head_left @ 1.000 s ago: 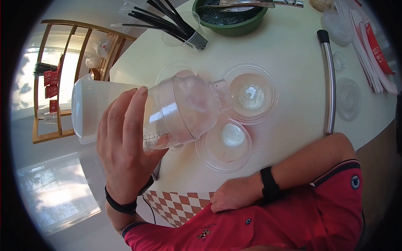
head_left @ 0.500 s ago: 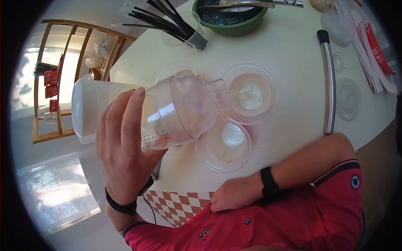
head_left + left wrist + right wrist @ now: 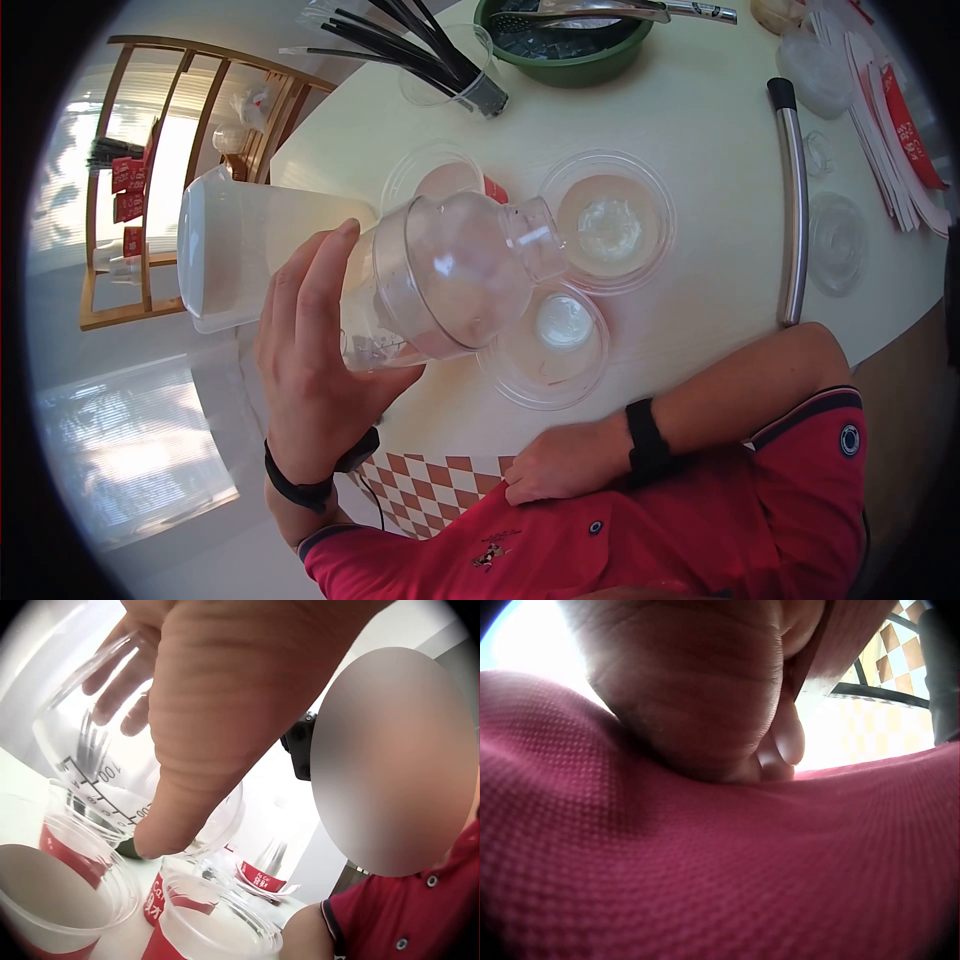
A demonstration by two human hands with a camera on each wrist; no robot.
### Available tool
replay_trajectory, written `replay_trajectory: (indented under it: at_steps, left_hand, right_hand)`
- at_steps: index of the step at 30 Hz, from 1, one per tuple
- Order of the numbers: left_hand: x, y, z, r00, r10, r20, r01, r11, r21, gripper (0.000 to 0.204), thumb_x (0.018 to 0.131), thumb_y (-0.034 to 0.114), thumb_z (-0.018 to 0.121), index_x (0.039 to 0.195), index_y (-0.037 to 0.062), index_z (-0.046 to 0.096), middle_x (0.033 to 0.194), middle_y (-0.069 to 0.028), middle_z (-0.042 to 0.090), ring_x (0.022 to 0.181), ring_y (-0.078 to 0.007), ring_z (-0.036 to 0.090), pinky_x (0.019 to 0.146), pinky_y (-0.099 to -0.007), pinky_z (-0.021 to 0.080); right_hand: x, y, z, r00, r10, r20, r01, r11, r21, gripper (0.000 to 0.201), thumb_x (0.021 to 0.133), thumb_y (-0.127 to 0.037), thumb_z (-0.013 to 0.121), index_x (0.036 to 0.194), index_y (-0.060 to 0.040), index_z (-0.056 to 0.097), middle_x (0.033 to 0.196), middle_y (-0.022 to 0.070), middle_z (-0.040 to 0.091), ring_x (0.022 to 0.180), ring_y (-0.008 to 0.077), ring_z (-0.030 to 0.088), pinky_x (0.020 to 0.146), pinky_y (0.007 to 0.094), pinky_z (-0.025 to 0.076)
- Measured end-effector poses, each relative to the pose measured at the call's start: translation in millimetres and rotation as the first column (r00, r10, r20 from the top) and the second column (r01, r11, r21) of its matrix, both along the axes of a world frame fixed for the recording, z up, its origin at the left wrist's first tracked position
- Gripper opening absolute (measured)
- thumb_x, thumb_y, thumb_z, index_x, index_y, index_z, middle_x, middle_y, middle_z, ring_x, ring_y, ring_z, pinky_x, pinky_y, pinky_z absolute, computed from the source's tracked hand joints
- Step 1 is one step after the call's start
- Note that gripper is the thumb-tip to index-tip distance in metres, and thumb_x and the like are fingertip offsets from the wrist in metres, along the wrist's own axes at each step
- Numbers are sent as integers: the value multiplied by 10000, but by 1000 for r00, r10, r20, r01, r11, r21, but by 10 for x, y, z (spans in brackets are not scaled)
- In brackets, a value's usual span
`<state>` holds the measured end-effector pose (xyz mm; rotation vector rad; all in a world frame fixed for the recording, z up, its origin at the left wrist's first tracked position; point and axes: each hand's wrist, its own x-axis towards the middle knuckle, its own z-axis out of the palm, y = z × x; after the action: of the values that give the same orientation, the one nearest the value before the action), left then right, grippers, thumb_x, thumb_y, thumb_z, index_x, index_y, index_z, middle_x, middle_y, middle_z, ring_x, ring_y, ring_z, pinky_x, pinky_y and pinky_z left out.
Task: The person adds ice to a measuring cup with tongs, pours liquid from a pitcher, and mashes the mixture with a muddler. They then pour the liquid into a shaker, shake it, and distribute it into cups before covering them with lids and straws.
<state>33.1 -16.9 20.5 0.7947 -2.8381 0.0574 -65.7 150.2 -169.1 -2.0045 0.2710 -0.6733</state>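
My left hand [image 3: 325,330] grips a clear plastic shaker [image 3: 465,270] with printed measuring marks, fingers on one side and thumb on the other. The shaker is tipped on its side, and its narrow mouth points at the rim of a clear cup [image 3: 655,262] with pale liquid in it. Beside that cup stand a nearer cup [image 3: 530,375] and a farther one [image 3: 410,180] partly behind the shaker. In the left wrist view, red-sleeved cups [image 3: 161,945] stand below the hand. My right hand [image 3: 560,465], fingers loosely curled, rests against the red shirt [image 3: 705,855].
A translucent pitcher [image 3: 260,215] stands left, behind my left hand. Farther back are a cup of black straws [image 3: 490,98] and a green basin [image 3: 590,70] with a strainer spoon [image 3: 590,14] across it. At right lie a metal muddler [image 3: 793,200], a clear lid [image 3: 838,245] and flat paper sleeves [image 3: 880,130].
My left hand and the shaker have shifted slightly right and nearer, and more of the farther cup shows. The head view has shifted a little. My right hand stays against the shirt.
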Motion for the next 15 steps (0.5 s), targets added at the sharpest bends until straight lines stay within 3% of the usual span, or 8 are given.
replay_trajectory:
  at_steps: [5,8,15]
  left_hand:
    - [223,57,-69,989,121,-87,-98,968,229,1009,500,113,953,1407,40,518,1327,-185,612,1204,-382,618,985,-459,525]
    - [361,122,-56,983,168,-68,-142,948,285,1031,485,139,972,1406,47,519,1323,-185,617,1218,-380,617,998,-465,521]
    - [449,205,12,996,29,85,-32,999,36,1031,471,169,979,1399,78,537,1288,-169,631,1154,-385,631,942,-471,530]
  right_hand:
    - [4,0,2,1000,2,8,-2,1000,13,165,930,-154,523,944,-40,641,940,142,670,904,337,696,772,446,561]
    - [9,2,1,1000,6,7,-7,1000,23,172,927,-155,529,952,-34,649,952,145,680,909,342,697,772,452,562]
    - [35,-8,16,999,30,-44,-27,998,59,197,929,-166,531,952,-22,662,948,154,686,901,359,693,766,469,560]
